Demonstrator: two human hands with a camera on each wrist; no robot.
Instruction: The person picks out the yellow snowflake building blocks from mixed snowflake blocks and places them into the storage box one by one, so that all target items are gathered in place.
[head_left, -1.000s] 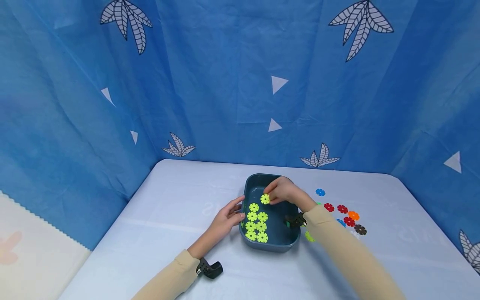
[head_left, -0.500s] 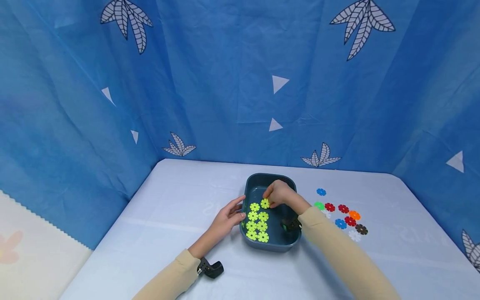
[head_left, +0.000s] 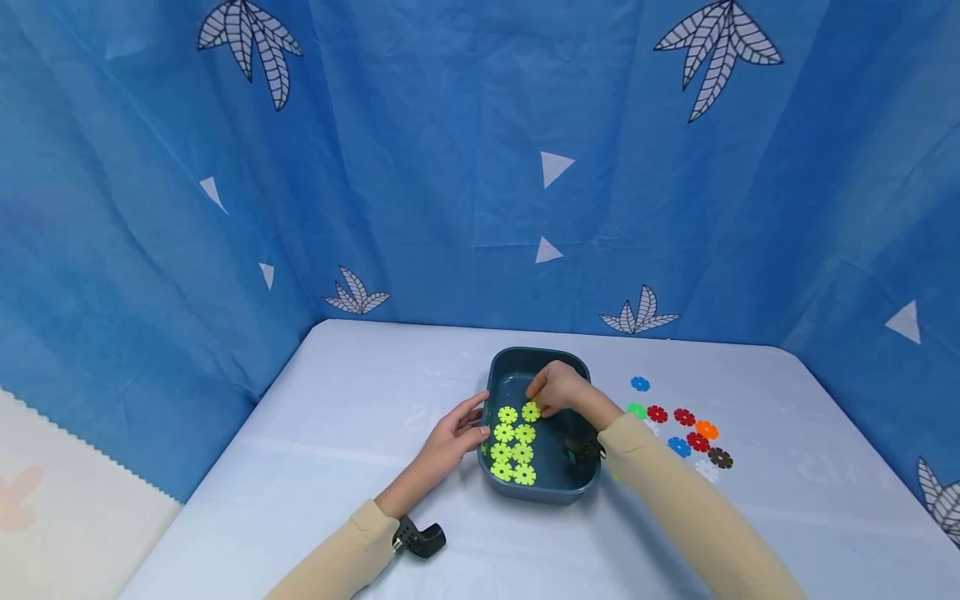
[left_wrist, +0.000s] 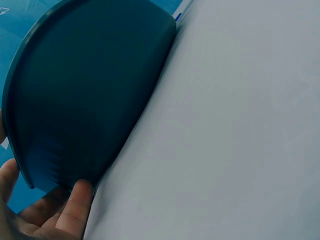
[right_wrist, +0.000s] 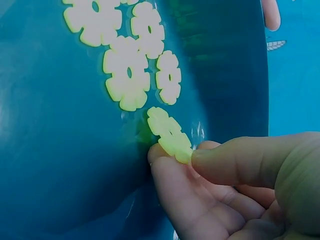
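My right hand (head_left: 564, 387) is inside a dark teal rectangular plastic bin (head_left: 540, 494), pinching a yellow snowflake disc (right_wrist: 164, 130) between thumb and fingers, just above the bin's floor. Several matching yellow discs (head_left: 524, 475) lie flat there in two columns along the left side. The held disc looks tilted in the right wrist view, close to the end of these columns. My left hand (head_left: 456, 429) rests against the bin's left outer wall, fingers touching its side and rim. In the left wrist view, its fingers (left_wrist: 77, 205) touch the wall low down, near the tablecloth.
To the bin's right lie loose discs on the white tablecloth (head_left: 787, 517): blue (head_left: 640, 383), red (head_left: 684, 417), orange (head_left: 707, 430), brown (head_left: 720, 458), green and white ones. My right forearm passes over some of that area. A blue patterned curtain (head_left: 450, 167) hangs behind the table.
My right hand has lowered the pinched yellow disc slightly toward the near side, bringing it beside the top disc of the left column. The left hand has stayed at the bin's wall.
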